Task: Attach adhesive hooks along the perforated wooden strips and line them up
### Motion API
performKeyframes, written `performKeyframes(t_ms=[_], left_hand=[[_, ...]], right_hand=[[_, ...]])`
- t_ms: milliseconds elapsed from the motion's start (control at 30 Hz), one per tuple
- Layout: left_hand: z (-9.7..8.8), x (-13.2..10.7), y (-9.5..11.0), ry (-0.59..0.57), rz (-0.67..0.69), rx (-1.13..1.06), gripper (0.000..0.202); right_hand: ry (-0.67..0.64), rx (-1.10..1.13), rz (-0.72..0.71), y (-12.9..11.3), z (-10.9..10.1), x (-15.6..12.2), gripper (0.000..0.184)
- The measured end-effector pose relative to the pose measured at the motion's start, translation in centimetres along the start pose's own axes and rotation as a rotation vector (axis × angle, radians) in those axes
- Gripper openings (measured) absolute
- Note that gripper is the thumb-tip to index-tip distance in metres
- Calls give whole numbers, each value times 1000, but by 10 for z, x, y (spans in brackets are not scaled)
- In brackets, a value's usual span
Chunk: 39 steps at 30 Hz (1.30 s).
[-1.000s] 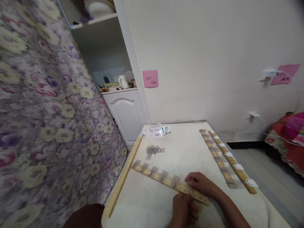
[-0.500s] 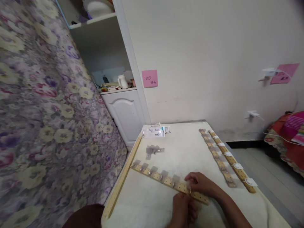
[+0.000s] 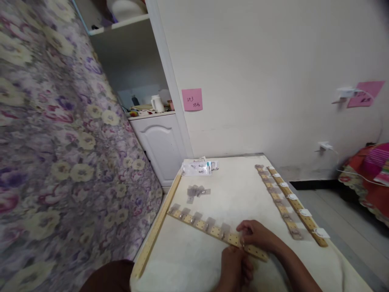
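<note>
A perforated wooden strip [image 3: 200,224] lies aslant on the table, with several small metal rings and clear plastic tabs spaced along it. Close to its near right end, my right hand [image 3: 258,235] pinches a small metal ring [image 3: 242,244] at the strip. My left hand [image 3: 234,263] is closed at the strip's lower edge, just below that ring, its fingertips against the wood. The fingers partly hide the ring. Farther up the table lies a small cluster of loose clear tabs [image 3: 197,191].
Two more strips lie at right: one with clear tabs [image 3: 275,197], one with white tabs [image 3: 310,223]. A bare wooden strip [image 3: 152,243] runs along the table's left edge. Packaged items [image 3: 197,168] lie at the back. A floral curtain [image 3: 75,142] hangs on the left.
Almost nothing differs. Both hands stay at the same spot on the strip, and the view has shifted very slightly.
</note>
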<state>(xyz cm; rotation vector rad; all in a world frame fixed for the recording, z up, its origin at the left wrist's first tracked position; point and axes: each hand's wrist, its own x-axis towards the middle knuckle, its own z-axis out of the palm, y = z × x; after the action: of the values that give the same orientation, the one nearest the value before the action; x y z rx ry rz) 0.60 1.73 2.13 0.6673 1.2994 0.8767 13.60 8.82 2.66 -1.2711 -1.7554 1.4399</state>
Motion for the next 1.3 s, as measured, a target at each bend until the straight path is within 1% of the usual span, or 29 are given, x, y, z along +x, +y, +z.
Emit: performKeyframes(t_ms=[367, 633, 733, 833, 933, 1000, 1067, 1167, 1233, 1300], left_hand=[[-1, 5, -2, -7, -37, 18, 17], [-1, 2, -2, -3, -2, 23, 15], [-2, -1, -1, -7, 5, 28, 15], [-3, -3, 0, -6, 5, 32, 14], [-4, -4, 0, -4, -8, 38, 11], [-4, -4, 0, -10, -8, 44, 10], [-5, -4, 0, -21, -2, 50, 9], [-7, -9, 2, -66, -23, 107, 6], [-10, -15, 8, -123, -36, 187, 7], [-16, -24, 17, -199, -1, 282, 6]], right_hand=[[-3, 97, 60, 8, 0, 8, 31], [-5, 78, 66, 7, -1, 7, 32], [2, 71, 56, 6, -2, 3, 36], [64, 27, 10, 6, -11, -4, 37], [205, -45, -46, 6, -26, -11, 33], [270, -55, -56, 7, -33, -15, 30], [295, -46, -51, 8, -36, -20, 26], [261, -45, -43, 12, -32, -24, 17], [218, -60, -31, 14, -26, -26, 14], [193, -91, -18, 17, -21, -27, 13]])
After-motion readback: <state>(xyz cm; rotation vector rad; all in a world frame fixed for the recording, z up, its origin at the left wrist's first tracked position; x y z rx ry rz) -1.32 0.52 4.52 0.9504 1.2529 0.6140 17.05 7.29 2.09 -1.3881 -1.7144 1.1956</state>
